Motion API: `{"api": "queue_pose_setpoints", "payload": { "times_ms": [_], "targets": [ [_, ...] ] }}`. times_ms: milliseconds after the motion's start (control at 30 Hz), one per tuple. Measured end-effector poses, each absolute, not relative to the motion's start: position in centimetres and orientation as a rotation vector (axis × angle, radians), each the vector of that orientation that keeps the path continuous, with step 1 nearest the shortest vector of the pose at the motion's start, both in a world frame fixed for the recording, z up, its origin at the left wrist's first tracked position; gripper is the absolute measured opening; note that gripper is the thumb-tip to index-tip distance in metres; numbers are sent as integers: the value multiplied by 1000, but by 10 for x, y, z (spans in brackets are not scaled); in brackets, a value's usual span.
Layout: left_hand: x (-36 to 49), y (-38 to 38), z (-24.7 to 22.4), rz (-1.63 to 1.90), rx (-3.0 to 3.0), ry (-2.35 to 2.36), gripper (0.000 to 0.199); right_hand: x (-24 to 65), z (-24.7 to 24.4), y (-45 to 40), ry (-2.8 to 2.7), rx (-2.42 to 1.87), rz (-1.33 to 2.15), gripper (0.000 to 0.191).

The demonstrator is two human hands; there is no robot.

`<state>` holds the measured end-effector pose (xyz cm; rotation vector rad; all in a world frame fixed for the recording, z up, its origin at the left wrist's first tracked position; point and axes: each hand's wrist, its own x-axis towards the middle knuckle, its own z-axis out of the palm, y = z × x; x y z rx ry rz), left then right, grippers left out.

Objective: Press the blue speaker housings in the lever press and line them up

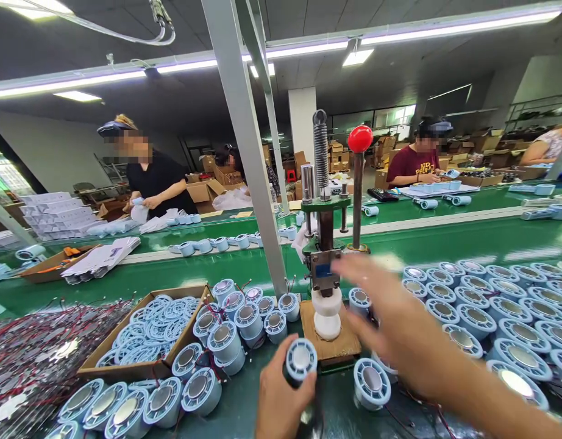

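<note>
Pinching a blue unit point(302, 361) by its sides, apparently to keep its disc point(302, 355) uncovered, the left hand point(280, 393) holds it toward the desk's point(244, 410) near edge, before the press point(325, 244), where the blurred right hand point(388, 305) hovers, loosely spread.

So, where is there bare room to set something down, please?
A bare green patch lies between the brown cardboard box of rings and the row of light-blue plastic parts beyond; another between the pale rail and the silver-topped blue cylinders at right. Cylinders crowd both sides of the red-knobbed metal press.
</note>
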<state>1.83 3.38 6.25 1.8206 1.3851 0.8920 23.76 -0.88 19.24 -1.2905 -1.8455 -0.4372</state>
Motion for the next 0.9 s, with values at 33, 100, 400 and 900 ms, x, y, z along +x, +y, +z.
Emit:
{"api": "queue_pose_setpoints", "payload": {
  "times_ms": [33, 100, 400, 900],
  "targets": [
    [23, 45, 77, 940, 1802, 1355, 58, 252, 235, 5, -1738, -1235, -532, 43],
    [35, 66, 97, 1032, 1762, 1270, 55, 274, 308, 39, -1553, -1191, -620, 41],
    [71, 95, 84, 1048, 1648, 932, 57, 301, 372, 138, -1451, -1149, 58, 20],
    [82, 108, 79, 907, 1635, 731, 63, 289, 359, 66, -1480, -1178, -147, 29]
  ]
}}
